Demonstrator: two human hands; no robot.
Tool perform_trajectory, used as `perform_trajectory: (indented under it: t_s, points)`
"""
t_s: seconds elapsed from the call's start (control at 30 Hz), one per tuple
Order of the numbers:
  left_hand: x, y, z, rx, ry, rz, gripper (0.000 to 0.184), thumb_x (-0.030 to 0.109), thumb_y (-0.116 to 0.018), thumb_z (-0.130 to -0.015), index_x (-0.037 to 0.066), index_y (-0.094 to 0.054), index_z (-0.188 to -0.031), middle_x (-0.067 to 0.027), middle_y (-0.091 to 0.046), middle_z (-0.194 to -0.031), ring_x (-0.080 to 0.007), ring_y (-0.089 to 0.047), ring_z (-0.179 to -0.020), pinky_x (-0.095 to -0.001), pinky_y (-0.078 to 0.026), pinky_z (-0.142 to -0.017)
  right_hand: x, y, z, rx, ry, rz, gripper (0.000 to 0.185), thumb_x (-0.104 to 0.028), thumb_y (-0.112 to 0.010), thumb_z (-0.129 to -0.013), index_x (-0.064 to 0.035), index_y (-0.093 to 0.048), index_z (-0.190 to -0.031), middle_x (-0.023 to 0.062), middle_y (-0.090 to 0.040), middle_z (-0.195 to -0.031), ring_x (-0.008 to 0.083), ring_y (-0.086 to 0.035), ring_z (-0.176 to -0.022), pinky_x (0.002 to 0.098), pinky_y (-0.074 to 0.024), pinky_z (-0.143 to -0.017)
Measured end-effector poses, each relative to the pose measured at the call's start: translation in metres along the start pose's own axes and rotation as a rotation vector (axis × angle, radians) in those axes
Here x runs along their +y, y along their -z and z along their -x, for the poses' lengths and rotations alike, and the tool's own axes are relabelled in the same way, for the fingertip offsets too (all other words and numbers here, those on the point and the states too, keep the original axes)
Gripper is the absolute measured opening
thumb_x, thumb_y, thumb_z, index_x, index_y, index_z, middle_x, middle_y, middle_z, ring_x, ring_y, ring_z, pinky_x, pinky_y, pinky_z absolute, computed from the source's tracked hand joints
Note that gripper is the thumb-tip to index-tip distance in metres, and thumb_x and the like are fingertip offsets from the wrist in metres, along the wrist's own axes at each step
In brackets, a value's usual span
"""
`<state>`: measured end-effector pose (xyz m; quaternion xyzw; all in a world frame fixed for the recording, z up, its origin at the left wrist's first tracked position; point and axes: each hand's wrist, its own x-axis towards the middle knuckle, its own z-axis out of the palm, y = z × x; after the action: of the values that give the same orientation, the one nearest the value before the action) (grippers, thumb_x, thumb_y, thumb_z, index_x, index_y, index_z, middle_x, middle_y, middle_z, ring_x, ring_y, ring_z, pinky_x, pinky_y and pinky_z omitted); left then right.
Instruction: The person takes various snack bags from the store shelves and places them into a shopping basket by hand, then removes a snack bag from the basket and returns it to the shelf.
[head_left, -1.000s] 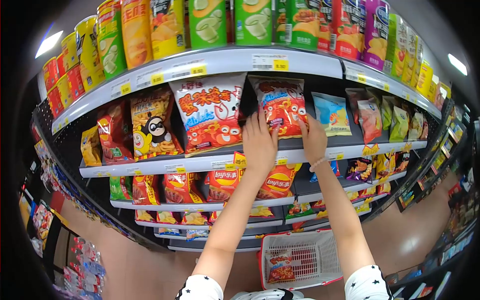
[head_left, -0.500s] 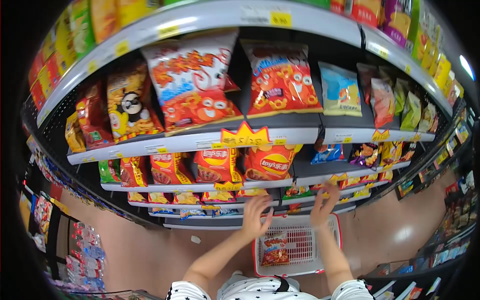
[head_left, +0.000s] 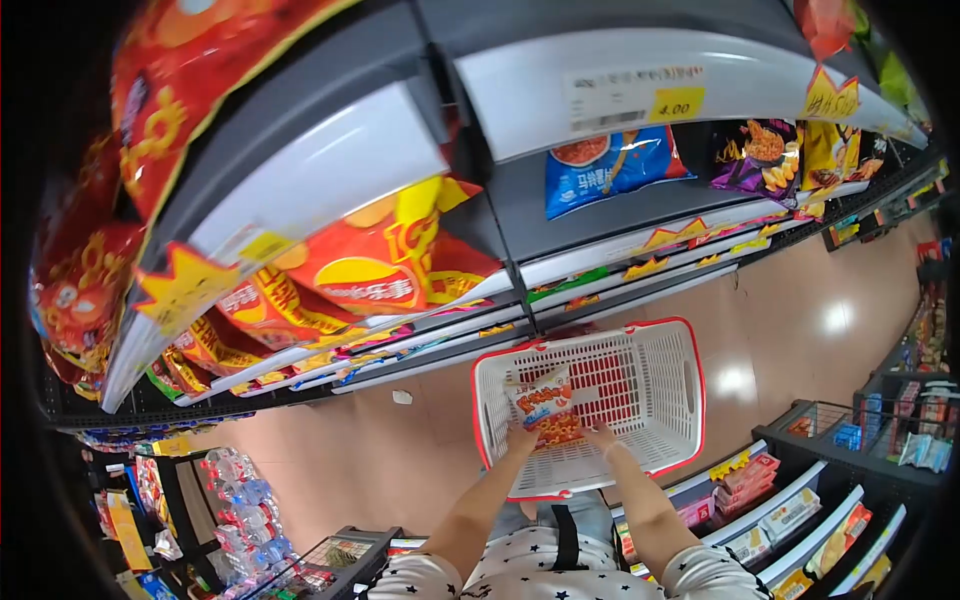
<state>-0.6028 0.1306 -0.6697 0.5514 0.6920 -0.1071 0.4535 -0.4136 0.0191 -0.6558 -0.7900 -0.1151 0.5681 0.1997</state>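
Observation:
A white shopping basket [head_left: 655, 465] with a red rim sits below me, its slatted inside facing up. In it lies a red and white snack bag [head_left: 548, 405] with orange ring pieces printed on it. My left hand [head_left: 521, 438] is at the lower left edge of this bag; its fingers are partly hidden, so I cannot tell if they grip. Just right of the bag, my right hand [head_left: 598, 438] reaches into the basket with fingers apart, close to the bag's edge.
Shelves ahead carry a blue chip bag [head_left: 615, 172], a purple snack bag [head_left: 757, 160] and red Lay's bags [head_left: 370, 265]. Bottled drinks [head_left: 245, 510] stand at left. Low shelves with packets [head_left: 790, 520] are close at right. A white scrap [head_left: 402, 397] lies on the floor.
My view has tilted down and moved closer to the shelf and basket. Both hands have gone from in front of the lower shelves down into the basket, beside the snack bag.

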Motion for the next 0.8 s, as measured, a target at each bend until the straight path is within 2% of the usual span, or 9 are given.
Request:
perform_trajectory:
  t_s: [0.1,0.27,0.33,0.43,0.5,0.53,0.6,0.73,0.8]
  points:
    - [-0.013,-0.008,-0.022,-0.202,-0.125,0.282,0.077,0.025,-0.073,-0.069,-0.005,-0.037,-0.129,-0.0254,-0.053,-0.116,-0.0359,-0.055,-0.105,-0.0417,-0.043,-0.089,0.002,-0.016,-0.027,-0.176,0.086,0.104,0.092,-0.047,-0.071,-0.069,0.0035,-0.031,-0.134,0.0224,-0.046,-0.128,0.0311,-0.045,-0.119,0.0349,-0.036,-0.099]
    - [0.028,0.02,0.026,-0.257,-0.01,0.385,0.059,0.026,-0.073,-0.069,-0.001,-0.053,-0.117,-0.0197,-0.06,-0.106,-0.0286,-0.06,-0.095,-0.0375,-0.046,-0.084,0.016,-0.035,-0.04,-0.286,0.147,-0.086,0.099,-0.049,-0.076,-0.063,0.0016,-0.03,-0.134,0.0186,-0.05,-0.124,0.0261,-0.05,-0.112,0.0326,-0.0398,-0.095]
    - [0.008,0.006,0.022,-0.303,-0.021,0.47,0.057,0.026,-0.073,-0.07,0.0,-0.053,-0.117,-0.0194,-0.06,-0.107,-0.0269,-0.06,-0.095,-0.0371,-0.047,-0.084,-0.008,-0.026,-0.022,-0.203,0.126,0.059,0.09,-0.05,-0.076,-0.063,-0.0001,-0.04,-0.129,0.0152,-0.055,-0.119,0.0231,-0.053,-0.108,0.031,-0.0427,-0.09]
    - [-0.016,-0.016,0.01,-0.335,-0.281,0.325,0.065,0.037,-0.069,-0.073,0.0,-0.047,-0.122,-0.0203,-0.061,-0.106,-0.0295,-0.061,-0.094,-0.038,-0.048,-0.082,0.005,-0.029,-0.04,-0.378,0.012,0.126,0.075,-0.052,-0.074,-0.065,-0.0006,-0.055,-0.116,0.0125,-0.059,-0.113,0.0221,-0.054,-0.106,0.0308,-0.0437,-0.086]
    - [-0.025,-0.024,0.001,-0.285,-0.404,-0.003,0.073,0.048,-0.063,-0.074,0.0,-0.042,-0.125,-0.0224,-0.061,-0.104,-0.0325,-0.06,-0.097,-0.0388,-0.047,-0.082,-0.027,-0.013,-0.001,-0.265,0.061,0.184,0.061,-0.053,-0.074,-0.063,-0.0035,-0.066,-0.098,0.0128,-0.063,-0.103,0.0257,-0.055,-0.102,0.0338,-0.0428,-0.085]
    - [-0.013,-0.01,0.013,-0.272,-0.417,0.007,0.073,0.048,-0.063,-0.074,0.0,-0.042,-0.125,-0.0224,-0.061,-0.104,-0.0325,-0.06,-0.097,-0.0388,-0.047,-0.082,-0.038,-0.012,0.009,-0.256,0.077,0.193,0.061,-0.053,-0.074,-0.063,-0.0035,-0.066,-0.098,0.0128,-0.063,-0.103,0.0257,-0.055,-0.102,0.0338,-0.0428,-0.085]
    - [0.01,0.018,0.045,-0.27,-0.346,0.053,0.077,0.055,-0.059,-0.074,-0.001,-0.042,-0.124,-0.0244,-0.06,-0.102,-0.0359,-0.058,-0.099,-0.0391,-0.046,-0.085,-0.061,-0.007,0.027,0.113,0.419,0.554,0.053,-0.052,-0.072,-0.064,-0.0053,-0.069,-0.09,0.0137,-0.063,-0.097,0.0286,-0.054,-0.096,0.0356,-0.0415,-0.084]
    - [0.057,0.086,0.107,-0.263,-0.587,0.203,0.077,0.053,-0.061,-0.075,-0.002,-0.04,-0.125,-0.0258,-0.056,-0.11,-0.0382,-0.053,-0.106,-0.0423,-0.041,-0.092,-0.11,0.024,0.101,0.349,0.778,0.415,0.044,-0.047,-0.072,-0.066,-0.0095,-0.07,-0.089,0.015,-0.061,-0.096,0.0333,-0.051,-0.094,0.0388,-0.0405,-0.084]
    - [0.075,0.119,0.148,0.169,-0.913,0.041,0.079,0.047,-0.063,-0.076,-0.003,-0.034,-0.131,-0.0258,-0.044,-0.125,-0.041,-0.043,-0.116,-0.046,-0.033,-0.098,-0.149,0.038,0.161,0.571,1.033,0.193,0.028,-0.027,-0.075,-0.066,-0.0048,-0.069,-0.082,0.0111,-0.061,-0.096,0.0304,-0.05,-0.096,0.0389,-0.04,-0.081]
